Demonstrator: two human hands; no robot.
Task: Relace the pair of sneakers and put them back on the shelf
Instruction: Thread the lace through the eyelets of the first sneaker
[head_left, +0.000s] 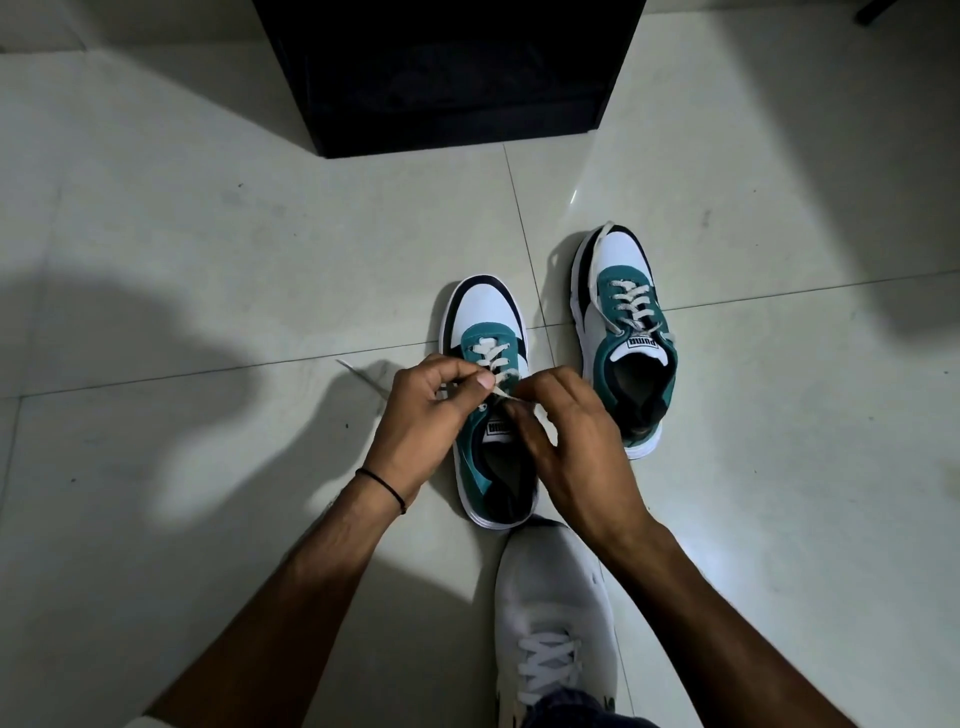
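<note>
Near sneaker (483, 312) on floor, right under both hands. Long axis runs away from body: toe twd black shelf (447, 78), heel twd person. Left hand (431, 410) pinching lace (488, 356) thumb-to-forefinger over tongue. Right hand (571, 441) curled, apparently pinching same lace just beside. Both equally near. Second sneaker (623, 254) to the right, laced, toe roughly same way.

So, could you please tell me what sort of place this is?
Probably indoors at home, perhaps an entryway: a glossy tiled floor, a black shelf unit standing on it, and a teal-and-white Puma sneaker with its mate on the tiles.
</note>
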